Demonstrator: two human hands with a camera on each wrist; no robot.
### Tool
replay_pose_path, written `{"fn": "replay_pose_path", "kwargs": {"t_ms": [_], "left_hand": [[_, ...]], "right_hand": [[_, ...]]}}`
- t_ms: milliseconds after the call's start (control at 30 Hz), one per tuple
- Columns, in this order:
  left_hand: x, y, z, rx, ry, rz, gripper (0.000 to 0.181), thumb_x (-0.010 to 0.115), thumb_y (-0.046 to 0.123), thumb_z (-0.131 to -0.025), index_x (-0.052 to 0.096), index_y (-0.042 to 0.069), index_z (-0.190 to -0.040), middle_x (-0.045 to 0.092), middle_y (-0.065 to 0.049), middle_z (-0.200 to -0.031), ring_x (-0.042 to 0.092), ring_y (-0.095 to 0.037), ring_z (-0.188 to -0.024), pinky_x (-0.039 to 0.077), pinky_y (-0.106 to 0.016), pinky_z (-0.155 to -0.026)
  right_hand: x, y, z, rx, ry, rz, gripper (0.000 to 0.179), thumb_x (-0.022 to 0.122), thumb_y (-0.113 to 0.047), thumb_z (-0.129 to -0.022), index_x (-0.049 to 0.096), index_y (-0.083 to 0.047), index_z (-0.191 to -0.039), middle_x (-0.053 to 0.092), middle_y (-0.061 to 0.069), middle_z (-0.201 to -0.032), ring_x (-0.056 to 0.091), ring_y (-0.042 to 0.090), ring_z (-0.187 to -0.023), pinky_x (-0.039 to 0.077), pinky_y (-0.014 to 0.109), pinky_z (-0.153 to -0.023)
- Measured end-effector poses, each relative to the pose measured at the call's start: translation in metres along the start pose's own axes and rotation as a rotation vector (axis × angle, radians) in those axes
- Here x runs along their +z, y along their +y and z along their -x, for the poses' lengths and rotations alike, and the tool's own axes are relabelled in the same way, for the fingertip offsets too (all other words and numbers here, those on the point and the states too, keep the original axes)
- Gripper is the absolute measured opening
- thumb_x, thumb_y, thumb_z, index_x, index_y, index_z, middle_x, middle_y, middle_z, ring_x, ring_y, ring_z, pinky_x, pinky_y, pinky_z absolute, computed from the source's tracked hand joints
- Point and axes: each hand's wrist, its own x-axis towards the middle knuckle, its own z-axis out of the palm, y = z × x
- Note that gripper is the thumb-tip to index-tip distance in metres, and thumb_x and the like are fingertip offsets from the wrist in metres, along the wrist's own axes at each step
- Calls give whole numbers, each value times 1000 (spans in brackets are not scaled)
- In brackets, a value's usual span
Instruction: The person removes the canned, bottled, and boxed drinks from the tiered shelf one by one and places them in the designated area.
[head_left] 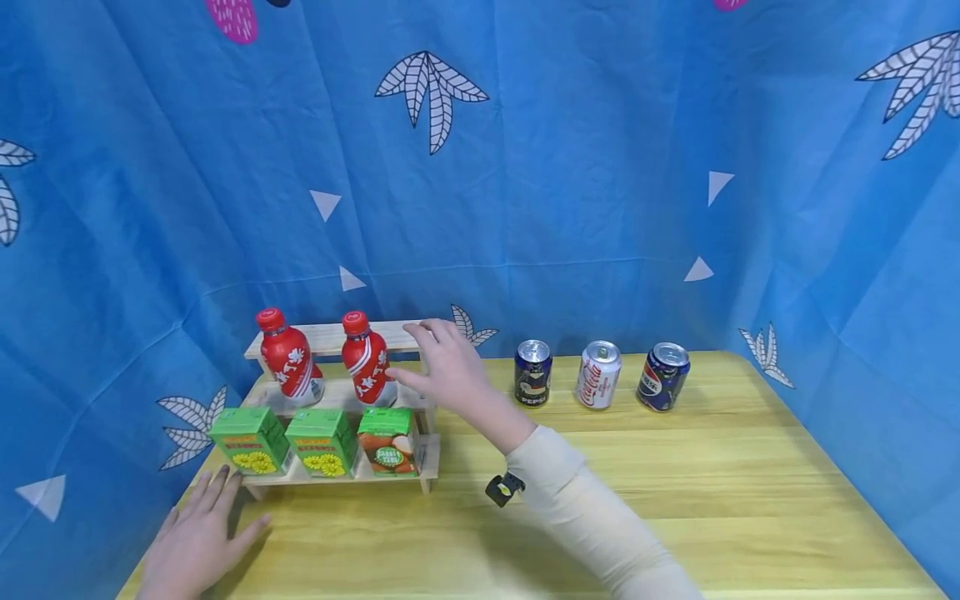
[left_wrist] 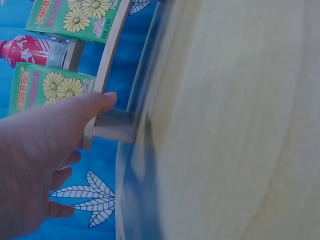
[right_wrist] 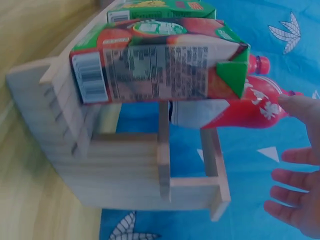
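My right hand hovers over the right end of a stepped wooden rack, thumb close beside the right red bottle. Its fingers are spread and loosely bent, with nothing held; whether the thumb touches the bottle I cannot tell. Another red bottle stands to the left on the same tier. On the front tier sit two green drink cartons with yellow flowers and a green-and-brown carton. By the rack's front left corner, my left hand lies with fingers extended, its thumb beside the rack edge.
Right of the rack, a black Pepsi can, a white Coca-Cola can and a blue Pepsi can stand in a row on the wooden table. A blue patterned curtain encloses the back and sides.
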Motion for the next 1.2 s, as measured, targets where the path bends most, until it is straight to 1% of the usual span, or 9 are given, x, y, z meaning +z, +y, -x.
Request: {"fn": "replay_pose_path", "kwargs": {"t_ms": [133,233,400,633,767,1000,1200], "left_hand": [[-1,1,1,2,7,-2,109,40,80,-85,34,-10,-145,27,-37,-150,24,-56,-138,18,-78,-107],[0,0,1,-5,0,-5,109,39,81,-85,34,-10,-145,27,-37,-150,24,-56,-138,18,-78,-107],[2,0,0,-18,-23,-8,112,38,83,-84,32,-10,-146,26,-37,-150,23,-56,-138,19,-77,-108],[5,-1,3,-3,19,-2,109,39,81,-85,33,-8,-147,30,-35,-150,25,-54,-139,20,-77,-107],[4,0,2,-10,10,-2,110,39,82,-84,32,-8,-147,30,-35,-150,25,-54,-139,20,-77,-107],[4,0,1,-30,-37,-13,112,37,84,-83,32,-9,-147,28,-36,-150,23,-55,-138,19,-77,-108],[3,0,0,-30,-39,-7,112,38,83,-83,30,-9,-147,27,-36,-151,23,-55,-139,18,-77,-107]], "right_hand": [[6,-9,-6,43,-43,-35,75,60,-66,-85,49,-20,-142,51,4,-142,46,22,-132,48,40,-107],[11,-16,-10,47,-54,-56,76,61,-67,-84,48,-21,-143,50,3,-143,44,21,-133,49,42,-107],[15,-26,-15,47,-46,-84,76,64,-65,-83,49,-19,-142,51,2,-140,47,20,-130,52,40,-103],[23,-33,-19,50,-21,-121,72,67,-62,-82,52,-18,-137,55,0,-135,49,17,-123,56,34,-94],[27,-36,-22,55,-12,-133,71,68,-61,-82,52,-18,-136,55,0,-133,49,17,-123,56,34,-93],[31,-40,-28,66,-14,-121,73,69,-60,-81,51,-17,-137,56,-1,-131,50,17,-122,55,33,-94],[32,-40,-29,48,6,-83,71,69,-61,-80,54,-17,-133,57,-1,-127,51,15,-116,56,30,-91]]}}
